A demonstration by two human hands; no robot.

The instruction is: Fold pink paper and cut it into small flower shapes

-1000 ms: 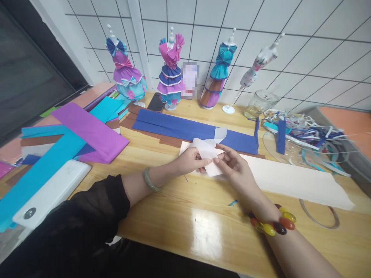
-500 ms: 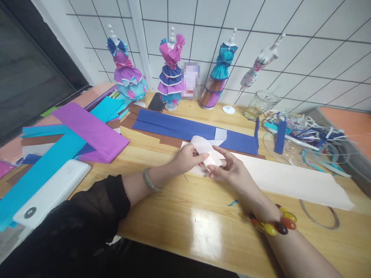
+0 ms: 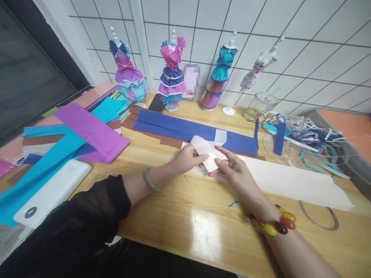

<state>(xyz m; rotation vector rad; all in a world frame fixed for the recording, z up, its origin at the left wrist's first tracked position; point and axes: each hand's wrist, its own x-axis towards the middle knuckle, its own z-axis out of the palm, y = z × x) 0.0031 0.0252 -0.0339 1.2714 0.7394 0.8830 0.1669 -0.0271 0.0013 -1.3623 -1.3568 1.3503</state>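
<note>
Between my hands is a small piece of white paper [image 3: 211, 163], its lower part folded over. My left hand [image 3: 188, 159] pinches the piece from the left, thumb on top. On the other side my right hand [image 3: 232, 166] grips its right edge between thumb and fingers, the index finger raised. Beneath my hands lies a long white strip [image 3: 292, 179], reaching to the right. A folded blue strip [image 3: 179, 128] lies just behind, with a small white square [image 3: 220, 136] on it.
Miniature mannequins in paper dresses [image 3: 171, 77] stand along the wall, beside one bare mannequin [image 3: 257, 69]. Coloured strips [image 3: 92, 131] and a white power bank [image 3: 52, 193] lie at left. A glass [image 3: 261, 105], a heap of scraps [image 3: 304, 131] and a ring [image 3: 319, 216] are at right.
The lower corner of the white paper has been folded over into a flat, squared flap. My right thumb has shifted up onto it and the right index finger has lifted.
</note>
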